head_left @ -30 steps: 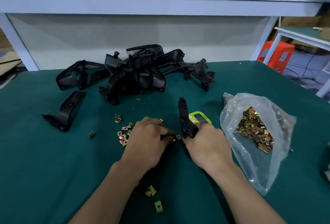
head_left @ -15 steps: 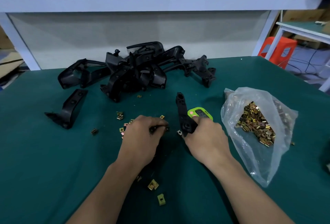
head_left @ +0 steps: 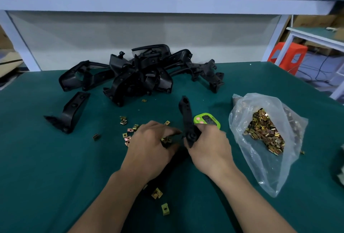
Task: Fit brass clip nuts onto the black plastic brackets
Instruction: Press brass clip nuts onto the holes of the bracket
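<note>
The table cloth [head_left: 55, 177] is plain dark teal. Far across it the heap of brackets [head_left: 141, 76] is matt black, as is the single bracket [head_left: 187, 117] near the middle. The clip nut [head_left: 166, 139] beside it and the loose nuts [head_left: 128, 136] to its left are brassy yellow, a few pinkish. On the right, the bag [head_left: 279, 173] is clear and the timer [head_left: 206, 120] lime green with pink buttons. The far-right stool [head_left: 287, 56] is orange.

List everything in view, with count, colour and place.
bracket pile: many, black, table back centre
lone bracket: one, black, table left
held bracket: one, black, in right hand
loose clip nuts: many, brass, scattered by left hand
held clip nut: one, brass, in left fingers
bag: one, clear, holds brass nuts, table right
timer: one, green, behind right hand
table: one, dark green cover
stool: one, orange, floor far right
left hand: one, pinches held clip nut
right hand: one, grips held bracket
</note>
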Tool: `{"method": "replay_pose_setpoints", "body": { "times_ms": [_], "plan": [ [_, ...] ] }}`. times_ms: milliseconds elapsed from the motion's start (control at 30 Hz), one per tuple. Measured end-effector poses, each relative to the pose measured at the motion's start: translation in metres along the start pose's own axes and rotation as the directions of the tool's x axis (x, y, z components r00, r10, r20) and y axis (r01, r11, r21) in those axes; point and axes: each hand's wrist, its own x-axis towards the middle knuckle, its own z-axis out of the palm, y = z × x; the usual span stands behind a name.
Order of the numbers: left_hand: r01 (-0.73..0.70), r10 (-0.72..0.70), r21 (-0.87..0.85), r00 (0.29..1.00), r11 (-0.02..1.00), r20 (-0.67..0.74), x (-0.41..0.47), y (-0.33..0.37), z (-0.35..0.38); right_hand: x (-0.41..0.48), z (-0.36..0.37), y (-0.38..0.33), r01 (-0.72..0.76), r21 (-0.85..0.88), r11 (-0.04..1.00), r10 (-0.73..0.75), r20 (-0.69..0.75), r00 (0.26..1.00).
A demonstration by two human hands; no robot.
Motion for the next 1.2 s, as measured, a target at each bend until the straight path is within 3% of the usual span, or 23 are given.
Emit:
{"method": "replay_pose_setpoints", "body": {
  "times_ms": [100, 200, 300, 400, 467, 500, 567, 667, 767, 900, 1000, 1200],
  "plan": [
    [0.106, -0.1, -0.113, 0.994, 0.988, 0.051, -0.001, 0.0, -0.001, 0.001, -0.003, -0.004, -0.049, 0.253, 0.966, 0.033, 0.067, 0.997],
    [0.176, -0.166, -0.195, 0.984, 0.965, 0.069, 0.0, -0.001, -0.001, -0.001, -0.001, -0.007, -0.067, 0.333, 0.94, 0.025, 0.127, 0.992],
    [0.167, -0.154, -0.297, 0.986, 0.94, 0.065, 0.0, 0.003, -0.004, 0.0, 0.001, -0.009, -0.085, 0.392, 0.916, 0.05, 0.1, 0.994],
    [0.216, -0.209, -0.341, 0.976, 0.915, 0.057, 0.002, 0.007, -0.005, 0.002, -0.002, -0.006, -0.057, 0.28, 0.958, 0.052, 0.027, 0.998],
    [0.241, -0.25, -0.388, 0.968, 0.889, 0.027, 0.005, 0.007, -0.005, 0.002, -0.005, 0.0, 0.036, -0.015, 0.999, -0.038, -0.078, 0.996],
    [0.278, -0.297, -0.452, 0.954, 0.847, 0.03, 0.006, 0.006, -0.005, 0.002, -0.007, 0.002, 0.078, -0.157, 0.984, -0.097, -0.116, 0.988],
    [0.391, -0.436, -0.64, 0.895, 0.662, 0.096, 0.008, 0.008, -0.008, 0.001, -0.007, 0.002, 0.088, -0.299, 0.95, -0.13, -0.123, 0.984],
    [0.469, -0.548, -0.815, 0.803, 0.341, 0.233, 0.01, 0.008, -0.011, 0.0, -0.003, 0.002, 0.078, -0.339, 0.937, -0.117, -0.096, 0.989],
    [0.492, -0.532, -0.848, 0.78, 0.197, 0.329, 0.01, 0.003, -0.017, 0.001, -0.002, 0.005, 0.055, -0.289, 0.956, -0.087, -0.101, 0.991],
    [0.479, -0.465, -0.868, 0.802, 0.129, 0.374, 0.007, -0.002, -0.023, 0.004, 0.001, 0.009, 0.084, -0.154, 0.984, -0.085, 0.002, 0.996],
    [0.467, -0.483, -0.874, 0.802, 0.136, 0.353, 0.007, -0.006, -0.025, 0.003, 0.001, 0.008, 0.138, -0.115, 0.984, -0.136, 0.024, 0.99],
    [0.453, -0.508, -0.878, 0.799, 0.157, 0.322, 0.008, -0.009, -0.024, 0.004, 0.001, 0.009, 0.199, -0.01, 0.98, -0.2, -0.031, 0.979]
  ]
}}
